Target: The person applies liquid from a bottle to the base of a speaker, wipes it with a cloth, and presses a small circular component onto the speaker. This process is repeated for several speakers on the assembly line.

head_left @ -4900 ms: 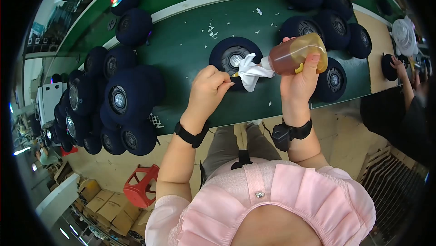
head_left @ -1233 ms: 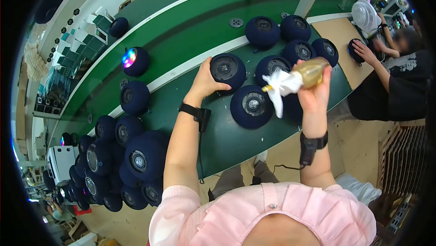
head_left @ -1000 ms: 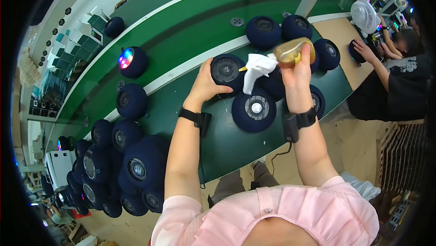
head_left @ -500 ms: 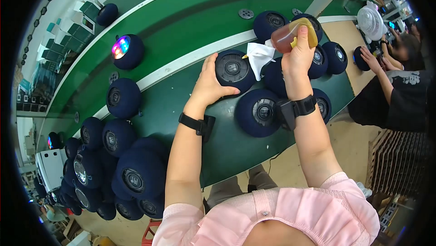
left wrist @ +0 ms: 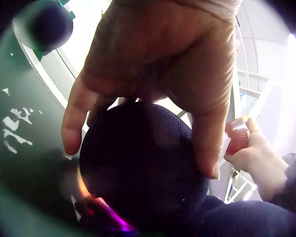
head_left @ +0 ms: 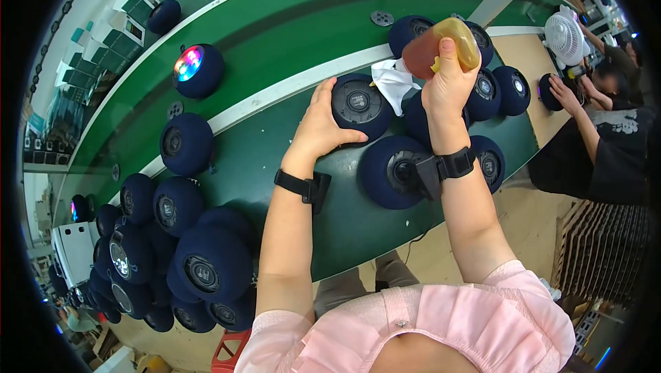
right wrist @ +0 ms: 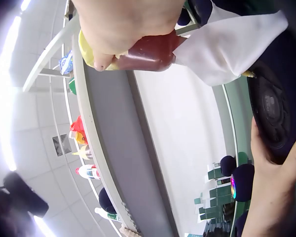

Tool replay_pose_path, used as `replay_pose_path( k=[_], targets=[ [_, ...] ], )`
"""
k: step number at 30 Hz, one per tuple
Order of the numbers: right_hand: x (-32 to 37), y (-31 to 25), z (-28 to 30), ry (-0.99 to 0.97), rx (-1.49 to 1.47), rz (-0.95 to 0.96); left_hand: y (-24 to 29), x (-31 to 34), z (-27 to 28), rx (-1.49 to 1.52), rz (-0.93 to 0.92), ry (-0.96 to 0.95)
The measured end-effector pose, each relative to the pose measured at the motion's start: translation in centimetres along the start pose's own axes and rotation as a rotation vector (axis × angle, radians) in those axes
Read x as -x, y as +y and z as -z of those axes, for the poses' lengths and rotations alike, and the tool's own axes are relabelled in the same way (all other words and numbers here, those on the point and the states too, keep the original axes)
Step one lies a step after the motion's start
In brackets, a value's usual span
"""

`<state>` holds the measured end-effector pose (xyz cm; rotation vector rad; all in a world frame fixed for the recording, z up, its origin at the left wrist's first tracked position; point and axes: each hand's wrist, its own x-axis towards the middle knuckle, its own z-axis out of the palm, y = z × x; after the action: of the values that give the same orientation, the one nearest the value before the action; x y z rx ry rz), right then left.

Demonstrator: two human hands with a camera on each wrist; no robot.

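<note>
My left hand (head_left: 321,124) grips a round navy fabric-covered speaker (head_left: 377,125) by its left side, thumb at the near edge. The speaker's black ringed base faces up; in the left wrist view a coloured glow shows under its dark body (left wrist: 143,158). My right hand (head_left: 446,91) holds a squeeze bottle (head_left: 421,56) of amber-brown liquid, tilted with its nozzle to the left. A white cloth (head_left: 394,82) is wrapped round the bottle's neck. In the right wrist view the yellow nozzle tip (right wrist: 248,73) sticks out of the cloth, right at the rim of the black base (right wrist: 272,101).
Another speaker (head_left: 389,173) stands close in front, and several more crowd the right. A large cluster (head_left: 213,263) of speakers fills the table's left end. Behind runs a green conveyor (head_left: 275,36) with a lit speaker (head_left: 200,70). Another person (head_left: 599,139) works at the right.
Earlier my left hand pinched the nozzle tip; it now grips a speaker farther back. My right hand has brought the bottle leftward to that speaker's rim. Over the last half second both hands barely move.
</note>
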<state>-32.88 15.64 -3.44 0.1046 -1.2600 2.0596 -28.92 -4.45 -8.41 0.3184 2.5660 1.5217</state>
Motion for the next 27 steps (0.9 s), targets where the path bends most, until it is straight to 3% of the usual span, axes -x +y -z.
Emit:
replay_pose_path(
  k=[6,8,12,19,27],
  targets=[
    [-0.2,0.4,0.9,0.053,-0.018,-0.108,-0.3,-0.1,-0.1,0.002,-0.014,0.012],
    [-0.5,0.2,0.9,0.189,-0.096,-0.154,-0.4,0.0,-0.2,-0.005,-0.011,0.012],
    [-1.5,-0.5,1.7,0.233,-0.205,-0.246,-0.5,-0.1,-0.2,0.002,-0.019,0.012],
    [-2.3,-2.1,1.0,0.164,-0.168,-0.205,0.3,0.1,-0.1,-0.021,0.011,0.025],
    [-3.5,-0.3,-1.2,0.017,-0.117,-0.203,-0.1,0.2,-0.4,-0.006,-0.003,0.047]
  ],
)
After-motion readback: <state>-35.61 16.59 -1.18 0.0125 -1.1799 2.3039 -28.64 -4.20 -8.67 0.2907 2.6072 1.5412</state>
